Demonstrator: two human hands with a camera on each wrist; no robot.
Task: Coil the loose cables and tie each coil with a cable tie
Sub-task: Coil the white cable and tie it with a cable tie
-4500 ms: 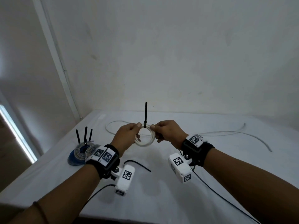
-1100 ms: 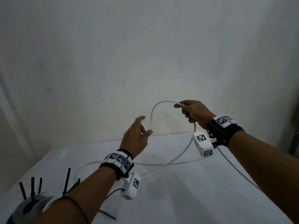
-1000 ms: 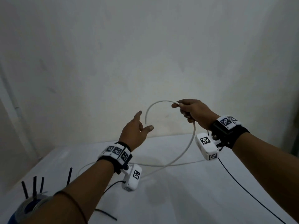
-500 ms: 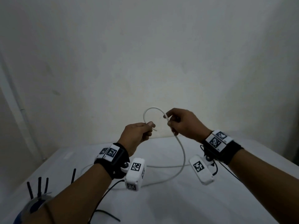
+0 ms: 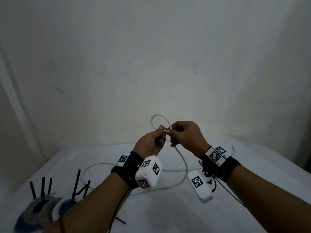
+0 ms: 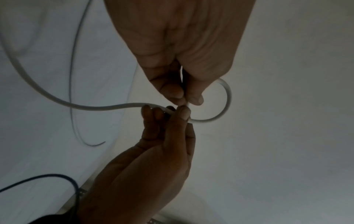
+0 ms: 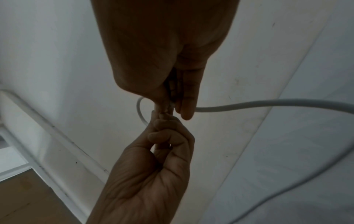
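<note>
cable (image 5: 183,163) looped between both hands above table (image 5: 252,174), tied coils (image 5: 43,211) front-left

Both forearms are bare, no sleeves. The left wrist wears a black strap (image 5: 130,167) topped with a white tag plate, a white camera box (image 5: 149,172) with black square markers mounted beside it. A thin band (image 5: 61,222) circles the left forearm. The right wrist carries a matching black strap (image 5: 220,165), white marker plates, a white box (image 5: 200,185), and a thin black lead (image 5: 232,194) trailing off.
</note>
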